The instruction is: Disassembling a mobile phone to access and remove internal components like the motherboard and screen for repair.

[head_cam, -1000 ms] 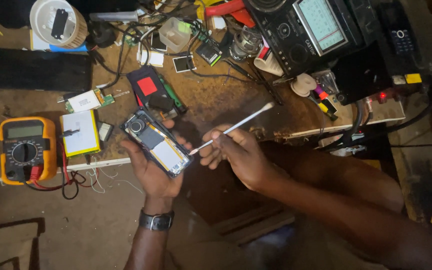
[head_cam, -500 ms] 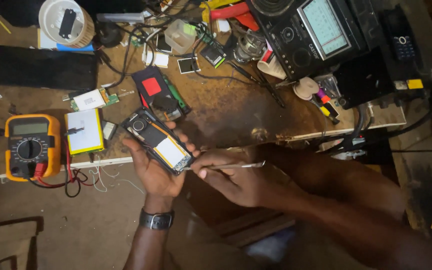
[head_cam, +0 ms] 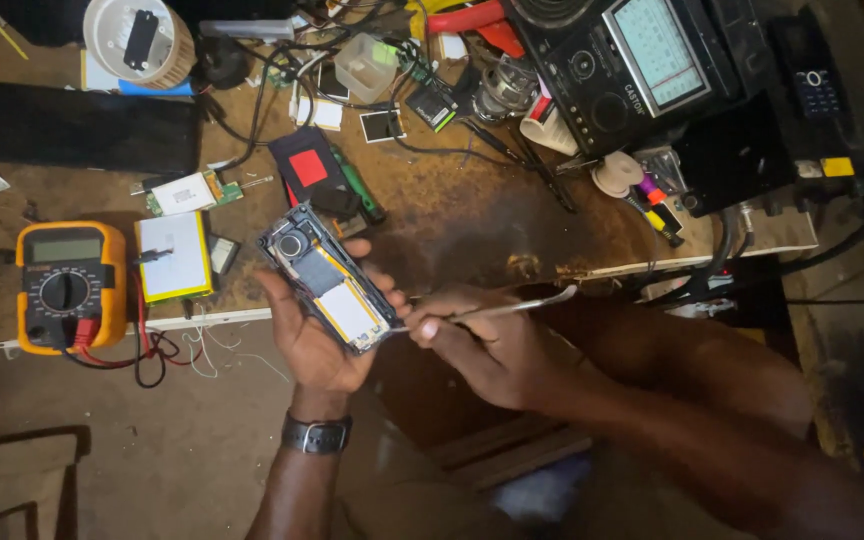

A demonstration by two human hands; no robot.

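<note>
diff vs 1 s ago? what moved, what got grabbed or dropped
The thin metal tool in the right hand swung down from a steep upward slant to nearly level, its tip now at the lower edge of the opened phone. Nothing was picked up or released. The left hand still cradles the phone over the bench edge; the yellow multimeter and bench clutter are unchanged.

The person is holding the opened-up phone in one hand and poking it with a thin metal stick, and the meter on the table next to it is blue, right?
Not quite: the meter is orange-yellow, not blue, as the head view shows. The rest holds: the left hand cradles the opened phone, and the right hand holds a thin metal tool with its tip at the phone's lower edge.
</note>
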